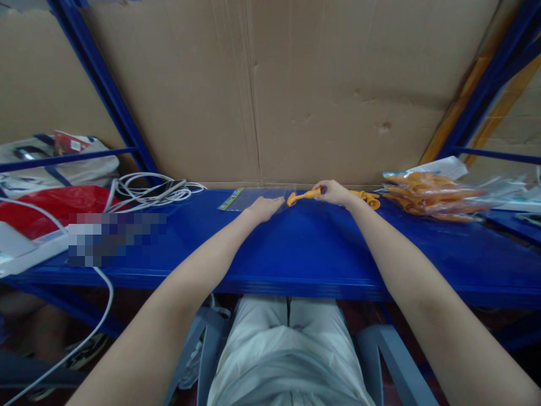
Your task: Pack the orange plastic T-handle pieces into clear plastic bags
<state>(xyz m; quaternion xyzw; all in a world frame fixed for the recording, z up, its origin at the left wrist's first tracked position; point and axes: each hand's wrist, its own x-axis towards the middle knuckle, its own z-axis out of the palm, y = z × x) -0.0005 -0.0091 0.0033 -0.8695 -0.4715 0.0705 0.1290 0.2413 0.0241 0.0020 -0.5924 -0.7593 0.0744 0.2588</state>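
Note:
A clear plastic bag with a colourful header strip (230,200) lies flat near the back of the blue table. My left hand (266,208) rests on it, fingers stretched towards the bag's right end. Just to the right, my right hand (333,193) grips an orange plastic piece (305,195) with a curved end, too small to name more closely. That curved end points at my left fingertips, by the bag's right end. Beyond my right wrist lie more loose orange pieces (369,200), partly hidden by the hand.
Clear bags of orange pieces (431,194) are piled at the right. Coiled white cables (156,189), a red bag (54,208) and a white power strip (34,254) occupy the left. A cardboard wall (296,96) closes off the back, between blue posts (99,79).

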